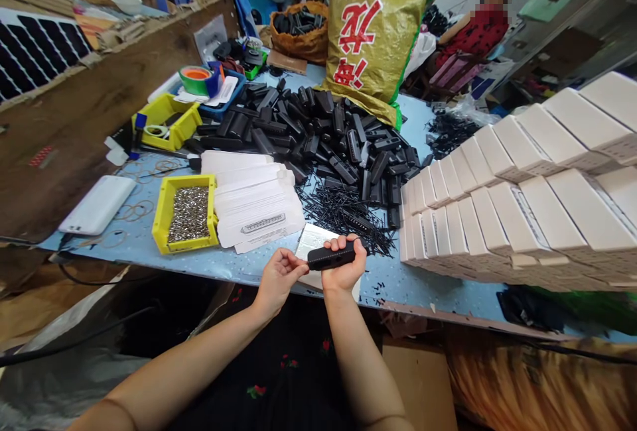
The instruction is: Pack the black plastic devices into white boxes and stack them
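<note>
My right hand (343, 275) is wrapped around an elongated black plastic housing (322, 258), which points left above the table's near edge. At its left end, my left hand (279, 278) is closed in a pinch, thumb and forefinger together; whatever sits between those fingertips is too small to make out. Beneath the hands lies a pale flat pad (311, 237), partly covered by them. Just beyond is a tangle of thin black sticks (343, 209). A large heap of similar black housings (318, 126) spreads behind it.
White printed slips (253, 199) lie beside a yellow bin (162, 219) of small metal parts. Stacked white boxes (478, 219) rise on the right. A white phone-like slab (97, 205) lies left. A gold sack (383, 26) stands behind; a person in red (478, 33) sits farther off.
</note>
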{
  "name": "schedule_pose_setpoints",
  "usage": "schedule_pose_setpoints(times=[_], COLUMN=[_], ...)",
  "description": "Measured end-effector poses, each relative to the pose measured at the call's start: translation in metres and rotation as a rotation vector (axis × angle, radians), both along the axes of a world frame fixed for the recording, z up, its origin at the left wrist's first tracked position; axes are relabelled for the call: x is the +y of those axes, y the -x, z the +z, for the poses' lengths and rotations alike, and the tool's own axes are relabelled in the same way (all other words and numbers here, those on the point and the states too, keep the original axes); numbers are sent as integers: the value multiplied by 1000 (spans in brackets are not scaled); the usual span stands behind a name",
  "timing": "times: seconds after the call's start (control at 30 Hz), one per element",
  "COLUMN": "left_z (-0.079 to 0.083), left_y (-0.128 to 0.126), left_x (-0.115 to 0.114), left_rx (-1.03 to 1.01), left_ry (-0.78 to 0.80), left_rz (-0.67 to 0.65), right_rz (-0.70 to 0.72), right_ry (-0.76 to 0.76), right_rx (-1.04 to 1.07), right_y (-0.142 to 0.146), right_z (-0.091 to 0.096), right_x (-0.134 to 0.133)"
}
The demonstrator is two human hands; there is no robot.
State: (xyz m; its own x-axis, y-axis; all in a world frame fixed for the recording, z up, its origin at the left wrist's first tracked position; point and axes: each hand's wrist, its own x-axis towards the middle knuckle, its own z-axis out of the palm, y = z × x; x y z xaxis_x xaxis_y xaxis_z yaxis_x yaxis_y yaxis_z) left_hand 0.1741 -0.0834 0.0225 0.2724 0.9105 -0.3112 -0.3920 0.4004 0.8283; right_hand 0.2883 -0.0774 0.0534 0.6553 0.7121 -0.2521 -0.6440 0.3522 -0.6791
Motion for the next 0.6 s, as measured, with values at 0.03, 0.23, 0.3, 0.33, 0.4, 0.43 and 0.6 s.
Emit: schedule_pose_setpoints(times=[0.03, 0.23, 0.3, 0.33, 0.4, 0.43, 0.6], left_z=[-1, -8, -10, -12, -17, -19, -21], left_y=[0, 4, 21, 32, 55, 64, 76], left_x=[-3, 2, 22, 36, 62, 73, 98], left_rx=[27, 191, 409, 580, 976, 1134, 1534], left_ry=[-6, -92, -311, -460, -715, -796, -929], left_rz=[5, -24, -104, -133, -167, -209, -350], right_rz=[10, -23, -26, -4, 116, 214, 212], right_ry=[10, 32, -14, -49, -109, -112, 129], right_rx=[8, -50, -233, -370, -644, -750, -657], right_y=[1, -4, -14, -20, -30, -34, -54], right_z=[-1, -2, -4, -6, -13, -18, -51], right_x=[0, -2, -10, -15, -26, -29, -24])
